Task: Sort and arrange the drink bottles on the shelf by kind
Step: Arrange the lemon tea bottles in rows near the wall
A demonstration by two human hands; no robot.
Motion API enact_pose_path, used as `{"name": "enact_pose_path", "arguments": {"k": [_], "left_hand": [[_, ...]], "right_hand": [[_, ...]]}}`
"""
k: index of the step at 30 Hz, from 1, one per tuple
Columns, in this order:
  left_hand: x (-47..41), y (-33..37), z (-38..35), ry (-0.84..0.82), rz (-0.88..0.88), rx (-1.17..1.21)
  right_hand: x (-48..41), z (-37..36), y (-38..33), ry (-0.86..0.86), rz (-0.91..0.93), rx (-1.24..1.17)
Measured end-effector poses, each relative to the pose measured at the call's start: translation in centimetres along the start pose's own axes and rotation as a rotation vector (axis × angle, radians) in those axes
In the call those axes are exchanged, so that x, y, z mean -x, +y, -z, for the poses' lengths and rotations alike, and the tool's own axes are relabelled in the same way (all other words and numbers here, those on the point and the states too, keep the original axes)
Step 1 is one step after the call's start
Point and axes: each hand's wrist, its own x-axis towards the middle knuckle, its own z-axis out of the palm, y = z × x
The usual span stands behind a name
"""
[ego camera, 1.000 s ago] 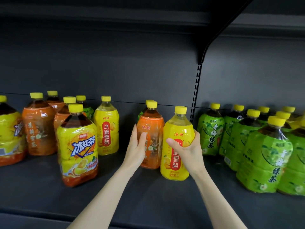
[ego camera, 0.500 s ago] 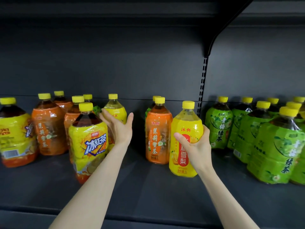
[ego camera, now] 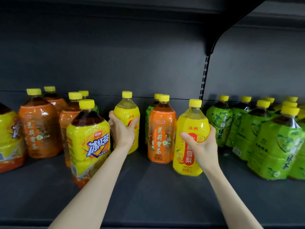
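My left hand [ego camera: 123, 129] grips a yellow pear-drink bottle [ego camera: 127, 113] standing mid-shelf. My right hand [ego camera: 200, 145] holds a second yellow pear-drink bottle [ego camera: 192, 123] nearer the front. Between the two stands an orange jasmine-tea bottle [ego camera: 161, 129], with a green bottle [ego camera: 149, 111] partly hidden behind it. Left of my left hand is an iced-black-tea bottle [ego camera: 89, 138] with a yellow label, and behind it several orange jasmine-tea bottles [ego camera: 38, 128]. A group of green-tea bottles [ego camera: 270, 142] fills the right side.
Another iced-black-tea bottle [ego camera: 8, 139] is cut off at the left edge. The dark shelf board [ego camera: 156, 195] is bare in front of the bottles. An upright slotted post [ego camera: 204, 76] and a bracket divide the back panel; an upper shelf hangs overhead.
My left hand left the orange jasmine-tea bottle, moved left and closed on the rear yellow pear-drink bottle. My right hand kept its hold on the front yellow bottle.
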Motion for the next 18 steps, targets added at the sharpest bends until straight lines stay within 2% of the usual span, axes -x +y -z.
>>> {"name": "enact_pose_path", "arguments": {"k": [6,11,18], "left_hand": [[4.2,0.2,1.6,-0.081,-0.105,0.006],[7.2,0.3,3.3,-0.134,-0.143,0.056],[11.5,2.0,3.6,-0.367,-0.068,0.359]], "right_hand": [[0.4,0.1,0.0,0.037,-0.026,0.006],[1.0,0.7,-0.5,-0.024,-0.063,0.001],[4.0,1.5,-1.4,0.012,-0.046,-0.042]]}}
